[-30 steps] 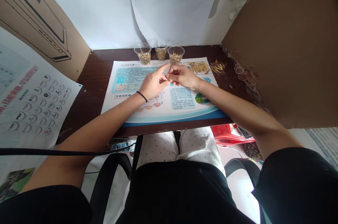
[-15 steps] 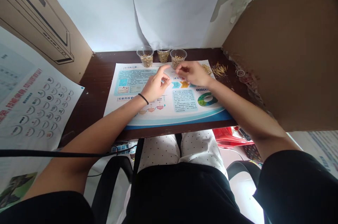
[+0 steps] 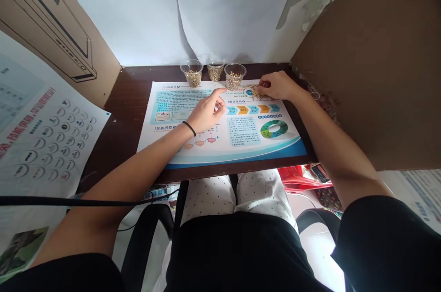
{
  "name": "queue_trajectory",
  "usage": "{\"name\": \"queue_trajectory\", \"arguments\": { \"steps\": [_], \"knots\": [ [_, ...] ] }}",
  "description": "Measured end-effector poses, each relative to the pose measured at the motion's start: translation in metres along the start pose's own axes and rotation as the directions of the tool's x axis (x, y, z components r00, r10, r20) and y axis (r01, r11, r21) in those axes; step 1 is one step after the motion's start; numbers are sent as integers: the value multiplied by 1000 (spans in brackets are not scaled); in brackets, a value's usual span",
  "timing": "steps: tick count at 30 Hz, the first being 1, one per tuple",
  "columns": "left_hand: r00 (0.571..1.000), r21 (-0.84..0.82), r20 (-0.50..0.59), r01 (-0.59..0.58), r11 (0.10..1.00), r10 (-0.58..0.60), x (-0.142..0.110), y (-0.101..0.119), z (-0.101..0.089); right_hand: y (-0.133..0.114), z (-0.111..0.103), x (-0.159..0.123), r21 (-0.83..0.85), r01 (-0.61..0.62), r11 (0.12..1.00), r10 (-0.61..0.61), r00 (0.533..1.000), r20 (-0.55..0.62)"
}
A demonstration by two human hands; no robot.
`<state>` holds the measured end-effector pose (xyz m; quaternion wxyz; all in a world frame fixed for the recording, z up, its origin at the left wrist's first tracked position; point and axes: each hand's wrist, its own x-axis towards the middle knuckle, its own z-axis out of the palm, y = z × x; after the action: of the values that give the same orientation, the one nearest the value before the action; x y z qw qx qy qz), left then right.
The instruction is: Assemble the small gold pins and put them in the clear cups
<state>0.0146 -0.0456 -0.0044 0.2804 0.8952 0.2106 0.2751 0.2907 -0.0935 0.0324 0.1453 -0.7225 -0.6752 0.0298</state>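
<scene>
My right hand reaches to a loose pile of thin gold-coloured sticks or pins at the far right of the printed sheet. Its fingertips are pinched together at the pile; what is between them is hidden. Over the middle of the sheet, my left hand has its fingers curled and its index finger arched forward; anything in it is too small to make out. Behind my hands stand a left clear plastic cup, a middle cup and a right cup, each partly filled with small gold-coloured pieces.
The printed sheet covers much of the dark brown table. Cardboard panels stand at the left and right, with a white wall behind. A black cable crosses my left forearm.
My right hand has moved right, from beside my left hand to the pile of gold-coloured pieces, and now partly covers it. My left hand has stayed nearly in place.
</scene>
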Motion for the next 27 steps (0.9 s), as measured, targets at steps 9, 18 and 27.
{"name": "queue_trajectory", "arguments": {
  "steps": [9, 18, 27],
  "knots": [
    [999, 13, 48, 16, 1000, -17, 0, 4, 0, -56, -71, 56, -142, 217, 966, -239, 956, -167],
    [996, 42, 88, -9, 999, 6, 0, 4, -1, -81, -39, 81, -261, 375, 889, -297, 908, 294],
    [998, -6, 55, -14, 1000, 15, -4, 5, 2, -87, -33, 84, -250, 386, 888, -277, 883, 379]
  ]
}}
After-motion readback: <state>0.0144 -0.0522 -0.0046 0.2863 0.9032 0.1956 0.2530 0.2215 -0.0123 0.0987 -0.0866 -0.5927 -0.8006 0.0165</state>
